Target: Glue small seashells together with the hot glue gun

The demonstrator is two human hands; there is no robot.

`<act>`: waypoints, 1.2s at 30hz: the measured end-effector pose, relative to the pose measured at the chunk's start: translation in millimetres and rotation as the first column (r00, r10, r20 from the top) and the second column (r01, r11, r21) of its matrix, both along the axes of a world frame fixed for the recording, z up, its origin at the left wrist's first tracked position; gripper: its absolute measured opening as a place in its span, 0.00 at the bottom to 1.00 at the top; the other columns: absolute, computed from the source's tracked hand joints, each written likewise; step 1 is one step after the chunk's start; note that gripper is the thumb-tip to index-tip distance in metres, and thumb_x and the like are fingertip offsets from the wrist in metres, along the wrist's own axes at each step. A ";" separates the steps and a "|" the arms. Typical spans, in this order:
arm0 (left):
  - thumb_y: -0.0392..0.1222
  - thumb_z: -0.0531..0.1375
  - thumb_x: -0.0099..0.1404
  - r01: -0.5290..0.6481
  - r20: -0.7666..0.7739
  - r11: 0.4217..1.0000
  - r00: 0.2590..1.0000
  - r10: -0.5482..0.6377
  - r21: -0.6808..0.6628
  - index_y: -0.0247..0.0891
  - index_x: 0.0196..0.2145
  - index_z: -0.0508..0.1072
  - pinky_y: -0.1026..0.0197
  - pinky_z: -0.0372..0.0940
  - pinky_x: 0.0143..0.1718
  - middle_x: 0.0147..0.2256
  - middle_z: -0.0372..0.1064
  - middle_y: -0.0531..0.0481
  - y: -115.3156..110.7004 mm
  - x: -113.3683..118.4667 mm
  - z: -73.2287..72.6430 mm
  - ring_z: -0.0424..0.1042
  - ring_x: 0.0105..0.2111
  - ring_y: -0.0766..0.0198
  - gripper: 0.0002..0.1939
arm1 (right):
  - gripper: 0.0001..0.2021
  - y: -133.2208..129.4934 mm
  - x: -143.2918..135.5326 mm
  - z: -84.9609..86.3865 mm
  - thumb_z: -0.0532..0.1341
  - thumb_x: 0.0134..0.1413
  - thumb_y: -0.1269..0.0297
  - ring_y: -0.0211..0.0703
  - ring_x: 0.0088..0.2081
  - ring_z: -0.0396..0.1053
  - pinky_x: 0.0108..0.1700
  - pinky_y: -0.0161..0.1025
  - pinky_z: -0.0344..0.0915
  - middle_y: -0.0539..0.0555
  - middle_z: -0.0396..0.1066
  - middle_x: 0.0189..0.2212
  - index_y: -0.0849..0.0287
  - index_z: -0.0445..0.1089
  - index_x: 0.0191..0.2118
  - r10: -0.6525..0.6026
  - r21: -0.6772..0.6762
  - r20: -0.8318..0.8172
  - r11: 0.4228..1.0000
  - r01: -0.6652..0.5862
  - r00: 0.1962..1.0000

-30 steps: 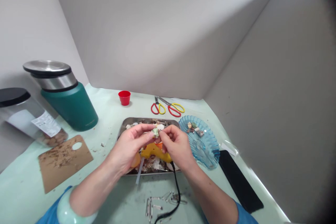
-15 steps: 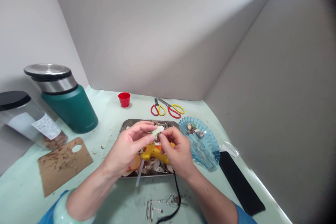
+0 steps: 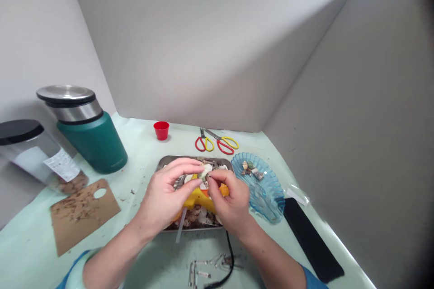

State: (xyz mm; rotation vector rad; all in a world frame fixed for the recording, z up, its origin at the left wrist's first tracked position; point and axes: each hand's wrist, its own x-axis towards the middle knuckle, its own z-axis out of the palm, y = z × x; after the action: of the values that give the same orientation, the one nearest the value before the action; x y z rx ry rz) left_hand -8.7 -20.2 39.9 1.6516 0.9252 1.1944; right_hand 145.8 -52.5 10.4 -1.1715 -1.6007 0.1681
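Note:
My left hand (image 3: 169, 189) holds a small pale green and white piece (image 3: 205, 172) between thumb and fingers, perhaps a shell or stone; its kind is unclear. From the right, my right hand (image 3: 228, 194) pinches at the same piece, and something small and dark shows by its fingertips. What exactly the right fingers grip is too small to make out. Below both hands a yellow glue gun (image 3: 196, 198) lies across a metal tray (image 3: 166, 160) of shells and scraps. A translucent glue stick (image 3: 181, 226) sticks out over the tray's front edge.
A blue shell-shaped dish (image 3: 264, 194) with small pieces sits right of the tray. Behind are scissors (image 3: 224, 144) and a red cup (image 3: 161, 131). Leftward stand a green bottle (image 3: 95, 142), a jar (image 3: 64, 169) and a brown board (image 3: 83, 216). Metal pins (image 3: 200, 268) lie in front.
The pale piece has turned slightly and sits a little lower between my fingertips. My left fingers have shifted around it. The view has tilted slightly.

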 end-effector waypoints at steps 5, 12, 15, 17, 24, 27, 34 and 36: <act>0.37 0.62 0.59 -0.024 -0.074 0.996 0.997 0.030 0.085 0.44 0.34 0.79 0.54 0.62 0.51 0.44 0.72 0.47 -1.6 0.3 -1.9 0.70 0.46 0.54 0.07 | 0.07 1.4 2.0 -1.1 0.56 0.55 0.74 0.41 0.29 0.71 0.33 0.37 0.65 0.53 0.74 0.28 0.55 0.67 0.35 0.005 0.089 0.059 0.996 -0.010 0.998; 0.37 0.61 0.60 -0.029 -0.095 0.994 0.995 0.039 0.104 0.44 0.34 0.78 0.56 0.63 0.50 0.45 0.72 0.48 -2.5 1.5 -5.0 0.70 0.47 0.55 0.06 | 0.08 2.2 4.5 -1.3 0.56 0.55 0.76 0.43 0.31 0.72 0.34 0.38 0.66 0.54 0.75 0.30 0.55 0.67 0.37 -0.001 0.149 0.164 0.989 -0.024 0.986; 0.36 0.61 0.60 -0.021 -0.056 0.997 0.998 0.025 0.074 0.43 0.34 0.77 0.57 0.62 0.51 0.45 0.72 0.48 -2.0 2.4 -7.3 0.69 0.47 0.56 0.06 | 0.08 2.7 6.2 -2.0 0.56 0.55 0.76 0.44 0.32 0.72 0.35 0.39 0.66 0.56 0.75 0.31 0.56 0.68 0.37 -0.009 0.171 0.213 0.985 -0.028 0.977; 0.35 0.61 0.59 0.011 0.026 1.000 1.000 -0.012 0.013 0.41 0.34 0.76 0.58 0.62 0.51 0.45 0.71 0.47 -0.8 3.8 -8.9 0.69 0.48 0.57 0.05 | 0.08 3.3 7.0 -1.9 0.56 0.56 0.76 0.44 0.33 0.72 0.36 0.40 0.66 0.56 0.75 0.31 0.57 0.68 0.38 -0.015 0.169 0.246 0.985 -0.028 0.969; 0.35 0.63 0.58 0.189 0.376 0.927 0.925 -0.057 -0.325 0.38 0.39 0.72 0.62 0.65 0.45 0.40 0.73 0.48 4.8 7.7 -12.6 0.71 0.41 0.63 0.10 | 0.07 4.9 6.5 -0.7 0.58 0.57 0.72 0.40 0.31 0.72 0.35 0.36 0.66 0.53 0.76 0.32 0.58 0.68 0.42 -0.058 0.144 0.168 0.989 0.034 0.984; 0.34 0.64 0.58 0.294 0.489 0.865 0.870 -0.066 -0.407 0.36 0.39 0.72 0.62 0.66 0.45 0.39 0.74 0.48 5.6 7.3 -12.5 0.71 0.40 0.64 0.09 | 0.01 5.2 6.8 -0.3 0.59 0.57 0.70 0.37 0.25 0.69 0.31 0.34 0.64 0.50 0.73 0.26 0.58 0.67 0.36 -0.073 0.085 0.098 0.994 0.065 0.993; 0.30 0.61 0.60 0.473 0.658 0.727 0.752 -0.038 -0.498 0.34 0.40 0.73 0.60 0.68 0.46 0.40 0.75 0.45 9.1 5.7 -14.7 0.73 0.39 0.63 0.09 | 0.03 4.5 7.5 -1.0 0.56 0.59 0.68 0.37 0.26 0.69 0.30 0.34 0.63 0.50 0.71 0.25 0.58 0.65 0.34 -0.053 0.005 0.009 0.999 0.053 0.999; 0.30 0.60 0.61 0.493 0.671 0.706 0.741 -0.035 -0.508 0.32 0.41 0.73 0.60 0.68 0.45 0.39 0.75 0.44 10.3 5.2 -15.7 0.74 0.39 0.62 0.09 | 0.03 4.0 7.4 -2.4 0.55 0.60 0.67 0.38 0.27 0.69 0.30 0.34 0.63 0.51 0.71 0.26 0.58 0.64 0.35 -0.060 -0.033 -0.024 0.998 0.059 0.998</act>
State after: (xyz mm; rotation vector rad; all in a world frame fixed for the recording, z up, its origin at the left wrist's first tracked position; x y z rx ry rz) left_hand -3.5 -9.9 24.2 0.6866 0.5275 0.9290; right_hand 153.2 -48.5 8.0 -1.2358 -1.5446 0.1693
